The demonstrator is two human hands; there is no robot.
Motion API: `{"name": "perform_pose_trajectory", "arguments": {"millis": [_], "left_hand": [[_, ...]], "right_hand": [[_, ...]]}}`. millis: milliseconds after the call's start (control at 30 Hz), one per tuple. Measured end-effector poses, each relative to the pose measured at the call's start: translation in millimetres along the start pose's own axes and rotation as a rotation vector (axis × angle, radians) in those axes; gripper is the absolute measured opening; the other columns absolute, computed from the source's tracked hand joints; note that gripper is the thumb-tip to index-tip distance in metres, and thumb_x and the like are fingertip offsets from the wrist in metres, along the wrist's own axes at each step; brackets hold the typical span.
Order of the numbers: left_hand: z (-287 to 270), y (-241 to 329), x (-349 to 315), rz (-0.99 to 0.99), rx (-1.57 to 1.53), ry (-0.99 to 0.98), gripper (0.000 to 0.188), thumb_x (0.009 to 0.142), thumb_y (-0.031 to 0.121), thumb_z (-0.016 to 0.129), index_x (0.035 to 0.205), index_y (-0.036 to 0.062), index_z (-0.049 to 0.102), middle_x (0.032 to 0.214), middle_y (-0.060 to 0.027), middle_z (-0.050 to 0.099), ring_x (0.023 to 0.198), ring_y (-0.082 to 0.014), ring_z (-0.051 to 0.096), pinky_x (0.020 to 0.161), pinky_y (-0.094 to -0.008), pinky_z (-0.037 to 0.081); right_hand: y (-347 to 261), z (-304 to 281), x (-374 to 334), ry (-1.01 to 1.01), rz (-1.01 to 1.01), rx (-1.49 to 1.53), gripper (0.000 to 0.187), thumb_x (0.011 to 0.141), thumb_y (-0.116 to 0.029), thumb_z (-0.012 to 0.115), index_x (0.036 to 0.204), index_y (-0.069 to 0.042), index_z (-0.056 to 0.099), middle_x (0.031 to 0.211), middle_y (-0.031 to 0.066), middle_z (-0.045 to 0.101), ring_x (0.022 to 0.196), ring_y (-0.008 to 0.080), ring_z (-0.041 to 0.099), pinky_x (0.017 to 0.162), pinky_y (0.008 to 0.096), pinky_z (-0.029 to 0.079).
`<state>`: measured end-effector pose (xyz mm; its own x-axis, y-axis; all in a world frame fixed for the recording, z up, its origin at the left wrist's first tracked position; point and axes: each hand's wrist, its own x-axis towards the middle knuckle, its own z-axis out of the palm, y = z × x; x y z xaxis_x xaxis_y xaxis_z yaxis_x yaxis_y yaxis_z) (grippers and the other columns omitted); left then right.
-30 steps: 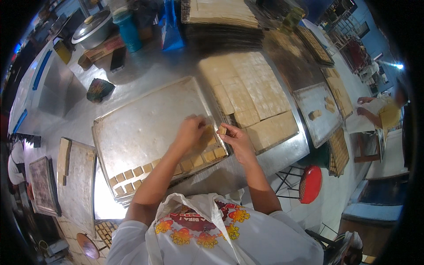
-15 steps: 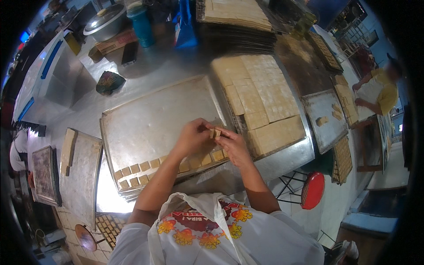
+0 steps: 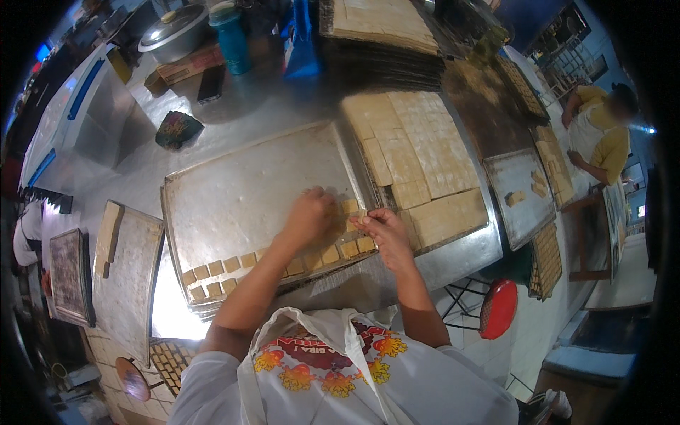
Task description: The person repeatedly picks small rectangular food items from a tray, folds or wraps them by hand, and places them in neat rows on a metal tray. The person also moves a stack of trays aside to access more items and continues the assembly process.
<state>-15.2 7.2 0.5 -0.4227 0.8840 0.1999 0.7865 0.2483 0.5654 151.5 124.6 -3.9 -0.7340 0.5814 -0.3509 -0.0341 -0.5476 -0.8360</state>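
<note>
A large metal baking tray (image 3: 248, 180) lies in front of me, with small square dough pieces (image 3: 231, 265) in rows along its near side. My left hand (image 3: 310, 218) is low over the tray's right part, back up; its fingertips are hidden. Close by it sits another dough square (image 3: 349, 207). At the tray's right edge my right hand (image 3: 388, 237) pinches a small dough square (image 3: 362, 217) between thumb and fingers. Right of the tray is a sheet of flat dough (image 3: 418, 149), cut into long floury strips.
A stack of dough sheets (image 3: 382, 25) rises at the back. Left stand a clear plastic bin (image 3: 88, 134), a dark cloth bundle (image 3: 178, 130), a phone (image 3: 210, 85) and a teal bottle (image 3: 231, 42). A co-worker (image 3: 602, 134) stands at far right, and a red stool (image 3: 498, 309) below.
My hands were together at a small dough piece; now they are apart. The left moved slightly left, the right slightly right and down. A dough square now shows between them on the tray.
</note>
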Motion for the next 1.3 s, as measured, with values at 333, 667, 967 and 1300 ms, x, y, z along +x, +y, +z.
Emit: {"name": "perform_pose_trajectory", "arguments": {"millis": [333,667,967,1300], "left_hand": [[-10.2,1.0,-12.3,-0.331,-0.708,-0.032,0.029,0.072,0.013,0.069,0.095,-0.0018,0.06,0.089,-0.02,0.063,0.078,-0.0348,0.06,0.07,-0.0345,0.048],[-16.9,-16.0,-27.9,-0.192,-0.243,0.131,0.016,0.076,0.01,0.062,0.087,-0.0019,0.061,0.075,-0.0181,0.057,0.071,-0.0358,0.056,0.068,-0.041,0.046],[-35.1,-25.8,-43.1,-0.422,-0.488,0.008,0.018,0.078,0.01,0.06,0.093,-0.0007,0.062,0.082,-0.0195,0.063,0.079,-0.0354,0.06,0.071,-0.0394,0.047],[-19.7,-39.9,-45.6,-0.17,-0.154,0.106,0.014,0.077,0.006,0.056,0.088,-0.0009,0.061,0.085,-0.0192,0.056,0.082,-0.0382,0.055,0.072,-0.0426,0.045]], "right_hand": [[17.8,29.1,8.5,-0.058,0.076,0.062,0.019,0.086,-0.001,0.054,0.104,0.003,0.05,0.099,0.0142,0.059,0.088,0.0239,0.062,0.08,0.0314,0.052],[7.1,37.3,3.9,-0.115,0.021,-0.062,0.037,0.085,0.004,0.051,0.121,0.003,0.039,0.1,0.0202,0.058,0.086,0.0272,0.064,0.075,0.0325,0.055],[23.4,59.2,5.6,-0.218,-0.229,-0.782,0.038,0.08,-0.004,0.064,0.117,-0.003,0.055,0.091,0.0089,0.061,0.08,0.0209,0.061,0.069,0.0321,0.05],[-1.5,34.4,0.7,-0.306,-0.586,-1.392,0.031,0.069,-0.006,0.07,0.1,-0.003,0.066,0.094,0.0122,0.056,0.096,0.0311,0.05,0.085,0.0382,0.041]]}}
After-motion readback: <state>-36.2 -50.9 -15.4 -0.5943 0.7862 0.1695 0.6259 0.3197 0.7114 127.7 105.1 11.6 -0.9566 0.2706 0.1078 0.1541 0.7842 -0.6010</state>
